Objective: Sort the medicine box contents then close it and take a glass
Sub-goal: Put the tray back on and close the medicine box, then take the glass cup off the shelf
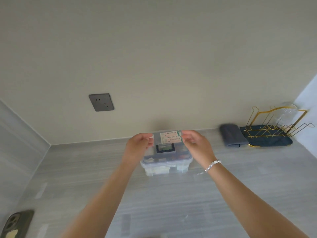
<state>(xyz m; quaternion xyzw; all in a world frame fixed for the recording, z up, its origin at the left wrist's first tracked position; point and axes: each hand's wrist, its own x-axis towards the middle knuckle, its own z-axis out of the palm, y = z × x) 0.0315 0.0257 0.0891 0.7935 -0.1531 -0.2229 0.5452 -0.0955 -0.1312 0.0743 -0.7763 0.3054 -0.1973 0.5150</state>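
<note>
Clear medicine box (pixel 165 164) sits on grey surface (pixel 171 203), centre, near far wall, lid on. Left hand (pixel 139 143) and right hand (pixel 195 143) each pinch an end of a pink-and-green packet (pixel 170 137), held flat above the box. Glass (pixel 285 114) rests in gold rack (pixel 274 126), far right.

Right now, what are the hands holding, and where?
Both hands, left and right, hold a pink medicine packet by its two ends above the medicine box.
</note>
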